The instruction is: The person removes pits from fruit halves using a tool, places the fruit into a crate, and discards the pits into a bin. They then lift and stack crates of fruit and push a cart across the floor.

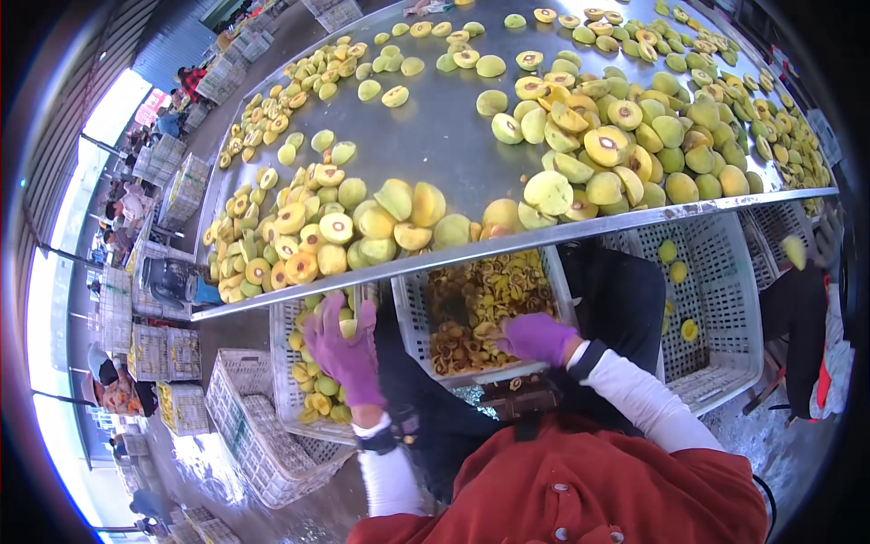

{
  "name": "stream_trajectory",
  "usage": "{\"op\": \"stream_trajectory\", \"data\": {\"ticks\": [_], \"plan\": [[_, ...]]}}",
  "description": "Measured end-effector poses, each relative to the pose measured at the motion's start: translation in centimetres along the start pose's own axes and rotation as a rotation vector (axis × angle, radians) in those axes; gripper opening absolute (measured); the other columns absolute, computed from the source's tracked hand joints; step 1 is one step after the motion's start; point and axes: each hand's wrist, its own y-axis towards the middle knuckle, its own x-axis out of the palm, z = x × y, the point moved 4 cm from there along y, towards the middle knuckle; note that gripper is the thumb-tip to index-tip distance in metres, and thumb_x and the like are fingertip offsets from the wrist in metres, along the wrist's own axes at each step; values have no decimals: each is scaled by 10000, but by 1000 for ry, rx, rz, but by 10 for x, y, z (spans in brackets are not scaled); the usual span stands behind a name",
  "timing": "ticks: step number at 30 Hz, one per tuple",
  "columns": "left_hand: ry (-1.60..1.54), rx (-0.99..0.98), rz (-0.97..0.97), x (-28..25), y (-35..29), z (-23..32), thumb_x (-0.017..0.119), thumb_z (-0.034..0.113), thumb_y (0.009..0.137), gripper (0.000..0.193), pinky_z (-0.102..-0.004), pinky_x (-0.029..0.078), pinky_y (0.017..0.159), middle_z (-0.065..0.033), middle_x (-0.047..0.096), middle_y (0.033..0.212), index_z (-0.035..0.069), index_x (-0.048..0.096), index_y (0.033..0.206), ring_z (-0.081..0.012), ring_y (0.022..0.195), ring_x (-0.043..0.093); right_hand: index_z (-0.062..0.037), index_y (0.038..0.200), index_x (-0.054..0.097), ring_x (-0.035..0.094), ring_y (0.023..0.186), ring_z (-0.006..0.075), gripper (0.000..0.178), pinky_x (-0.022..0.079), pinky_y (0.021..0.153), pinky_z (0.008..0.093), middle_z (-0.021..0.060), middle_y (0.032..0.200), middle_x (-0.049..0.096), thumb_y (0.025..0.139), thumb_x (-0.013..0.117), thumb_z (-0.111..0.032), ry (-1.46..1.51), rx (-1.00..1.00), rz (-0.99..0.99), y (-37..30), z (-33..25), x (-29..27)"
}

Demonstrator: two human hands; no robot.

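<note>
Head view: a metal table [435, 113] carries heaps of halved yellow-green fruit [605, 145]; its far edge is cut off at the top. A blurred yellowish shape [794, 252] near a co-worker [802, 349], who is partly lost in the dark lens rim, is hard to make out. The left hand [346, 352], gloved in purple, has thumb and fingers apart over the left crate [282, 363], masking part of its contents; a yellow piece [348, 328] shows between them, but I cannot tell whether it is held. The right hand [536, 339], also gloved, reaches over the middle crate [562, 290]; its fingertips are unclear, so its grip cannot be told. Containers: left crate, fruit halves; middle crate, brown-and-yellow scraps [471, 317]; right crate [729, 272], a few yellow-green pieces [689, 330], its far end hidden by the table edge.
</note>
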Motion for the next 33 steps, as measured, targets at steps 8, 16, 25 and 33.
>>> {"op": "stream_trajectory", "data": {"ticks": [8, 16, 25, 33], "plan": [[514, 1024, -848, 145, 84, 108, 715, 278, 678, 472, -525, 121, 1118, -14, 582, 1201, 157, 612, 1122, -306, 1333, 314, -50, 874, 633, 646, 806, 296, 282, 503, 693, 398, 149, 843, 646, 908, 482, -285, -306, 348, -84, -15, -26, -7], [967, 1040, -1082, 156, 80, 100, 780, 301, 625, 617, -488, 218, 1078, -91, 552, 1208, 151, 569, 1186, -306, 1238, 394, -49, 1010, 505, 627, 746, 386, 296, 482, 598, 459, 200, 784, 628, 872, 564, -304, -315, 197, -38, -42, 17, 20], [-921, -141, -613, 60, 15, 80, 538, 350, 883, 620, -274, 479, 652, -121, 543, 1112, 2, 332, 1354, -187, 796, 579, -46, 1006, 472, 592, 660, 404, 285, 447, 537, 421, 189, 686, 582, 894, 588, -281, 108, -73, 524, -27, -114, -49], [-1066, -360, -199, 53, -44, 71, 306, 538, 961, 650, -299, 510, 723, -144, 580, 964, -10, 394, 1298, -213, 803, 582, -50, 878, 439, 575, 482, 324, 315, 432, 420, 402, 144, 546, 531, 905, 549, -344, -285, -134, 595, -8, -147, -21]]}}
